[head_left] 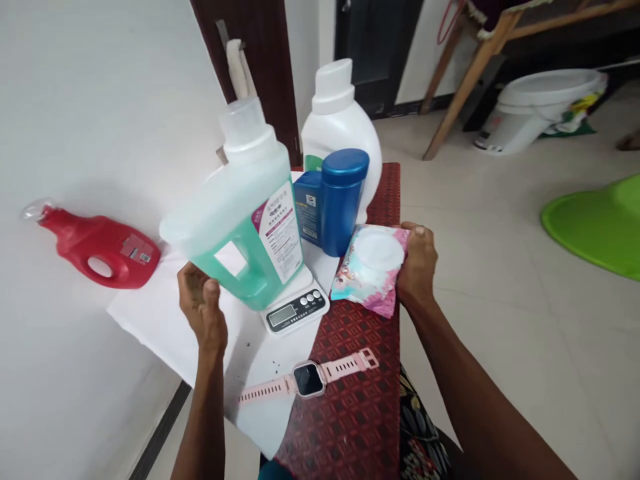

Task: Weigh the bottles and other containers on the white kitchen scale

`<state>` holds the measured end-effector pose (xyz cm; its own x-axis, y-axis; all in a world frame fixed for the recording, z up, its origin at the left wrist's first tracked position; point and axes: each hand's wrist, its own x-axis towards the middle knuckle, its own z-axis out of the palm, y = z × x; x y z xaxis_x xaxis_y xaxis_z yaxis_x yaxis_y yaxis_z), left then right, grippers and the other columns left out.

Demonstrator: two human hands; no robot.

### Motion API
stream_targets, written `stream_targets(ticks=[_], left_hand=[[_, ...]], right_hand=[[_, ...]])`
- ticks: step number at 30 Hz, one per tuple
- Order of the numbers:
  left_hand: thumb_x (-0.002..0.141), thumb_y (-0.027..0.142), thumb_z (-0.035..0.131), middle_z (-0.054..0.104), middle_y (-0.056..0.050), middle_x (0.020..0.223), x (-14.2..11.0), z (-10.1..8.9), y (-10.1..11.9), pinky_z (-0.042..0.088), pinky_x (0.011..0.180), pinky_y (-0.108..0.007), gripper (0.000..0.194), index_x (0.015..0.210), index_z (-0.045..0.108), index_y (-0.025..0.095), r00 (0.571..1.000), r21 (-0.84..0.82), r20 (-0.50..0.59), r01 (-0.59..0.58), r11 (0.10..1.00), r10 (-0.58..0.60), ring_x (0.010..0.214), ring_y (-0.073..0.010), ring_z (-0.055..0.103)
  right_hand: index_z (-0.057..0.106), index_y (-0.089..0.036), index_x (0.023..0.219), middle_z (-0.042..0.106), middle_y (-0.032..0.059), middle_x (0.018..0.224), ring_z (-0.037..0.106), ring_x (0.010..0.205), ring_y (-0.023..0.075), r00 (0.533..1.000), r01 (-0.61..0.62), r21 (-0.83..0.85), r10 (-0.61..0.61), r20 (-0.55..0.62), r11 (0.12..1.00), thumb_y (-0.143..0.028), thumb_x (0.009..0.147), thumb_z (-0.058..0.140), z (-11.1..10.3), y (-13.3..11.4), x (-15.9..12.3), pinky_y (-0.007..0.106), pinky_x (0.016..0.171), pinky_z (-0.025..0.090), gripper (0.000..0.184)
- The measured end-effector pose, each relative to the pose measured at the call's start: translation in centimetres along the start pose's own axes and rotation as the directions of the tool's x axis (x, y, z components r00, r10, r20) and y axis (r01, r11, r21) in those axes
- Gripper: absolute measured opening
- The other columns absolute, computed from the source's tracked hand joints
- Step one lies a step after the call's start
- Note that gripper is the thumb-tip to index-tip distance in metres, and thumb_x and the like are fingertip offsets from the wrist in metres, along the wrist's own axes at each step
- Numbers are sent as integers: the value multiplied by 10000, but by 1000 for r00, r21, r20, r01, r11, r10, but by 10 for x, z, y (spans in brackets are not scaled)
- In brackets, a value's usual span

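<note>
A jug of green liquid detergent [245, 233] with a clear cap stands tilted in view on a white digital scale [296, 310]. My left hand [204, 310] is beside the jug's lower left side, thumb and fingers apart; some fingertips are hidden behind it. At the table's right edge, my right hand [419, 267] grips the side of a pink and blue wet wipes pack [373, 267]. Directly behind the pack is a blue bottle [344, 203]. A pink-strapped smartwatch [309, 379] lies in front of the scale.
A red detergent bottle [107, 250] lies by the wall on the left. Behind the blue bottle rises a white jug [340, 127]. White paper partly covers the red patterned table [345, 413]. A white bucket [540, 110] and a green plastic item [600, 223] are on the right.
</note>
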<state>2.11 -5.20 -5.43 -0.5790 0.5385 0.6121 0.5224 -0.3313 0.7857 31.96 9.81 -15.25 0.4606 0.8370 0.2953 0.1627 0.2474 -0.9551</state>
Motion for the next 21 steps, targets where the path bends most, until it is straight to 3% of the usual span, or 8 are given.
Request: stream_targets(ticks=[2, 4, 6, 9, 12, 15, 18, 21], left_hand=[[859, 764, 785, 733, -75, 1002, 5, 17, 18, 581, 837, -377, 569, 1041, 735, 227, 998, -58, 51, -26, 998, 29, 952, -243, 708], [875, 741, 791, 687, -53, 816, 9, 33, 29, 554, 744, -364, 524, 810, 708, 228, 995, -113, 99, 35, 993, -24, 782, -210, 667], [894, 745, 774, 530, -8, 606, 10, 45, 32, 460, 591, -343, 614, 612, 566, 240, 986, -176, 119, 134, 975, -115, 574, -156, 519], [848, 818, 772, 349, 39, 516, 11, 48, 27, 292, 468, -328, 715, 569, 426, 258, 974, -243, 88, 222, 944, -207, 467, -113, 331], [811, 847, 787, 337, 43, 525, 13, 34, 23, 251, 449, -317, 740, 582, 407, 256, 975, -233, 11, 218, 948, -222, 465, -102, 316], [792, 823, 823, 331, 58, 517, 21, 10, 21, 229, 436, -298, 728, 600, 418, 249, 970, -233, -144, 160, 959, -197, 449, -88, 301], [790, 780, 842, 313, 73, 509, 42, -14, 13, 220, 431, -284, 716, 612, 390, 253, 931, -191, -333, 90, 977, -151, 438, -81, 295], [773, 735, 855, 324, 75, 513, 70, -31, -9, 231, 442, -285, 687, 618, 387, 257, 888, -102, -446, 70, 992, -108, 450, -81, 304]], right_hand=[[604, -261, 1008, 682, 111, 1044, 646, 1034, 294, 1000, -20, -56, 20, -4, 998, -889, 936, 323, -1, -2, 1, 534, 994, 510, 692], [589, -269, 972, 650, 99, 994, 642, 1003, 304, 999, -37, -101, 36, -9, 994, -919, 883, 322, -1, -2, 3, 557, 967, 510, 709], [570, -283, 929, 616, 91, 947, 636, 948, 310, 999, -39, -143, 36, -24, 989, -960, 820, 317, -1, -2, 5, 581, 930, 509, 732], [539, -316, 887, 581, 83, 884, 607, 873, 323, 999, -42, -182, 38, -22, 982, -1020, 767, 299, 0, -3, 7, 607, 863, 490, 753], [526, -341, 859, 558, 79, 867, 592, 855, 345, 999, -28, -199, 31, 10, 980, -1061, 756, 272, 1, -8, 7, 622, 827, 473, 771], [524, -352, 857, 561, 87, 882, 598, 865, 363, 999, -30, -201, 34, 17, 979, -1084, 737, 254, 0, -14, 6, 630, 815, 472, 790], [530, -351, 880, 588, 106, 897, 609, 871, 364, 998, -60, -180, 64, 12, 982, -1100, 718, 271, 0, -15, 5, 624, 807, 477, 809], [552, -344, 898, 619, 117, 924, 624, 884, 358, 997, -75, -174, 78, 8, 982, -1109, 724, 287, 0, -14, 5, 625, 833, 482, 828]])
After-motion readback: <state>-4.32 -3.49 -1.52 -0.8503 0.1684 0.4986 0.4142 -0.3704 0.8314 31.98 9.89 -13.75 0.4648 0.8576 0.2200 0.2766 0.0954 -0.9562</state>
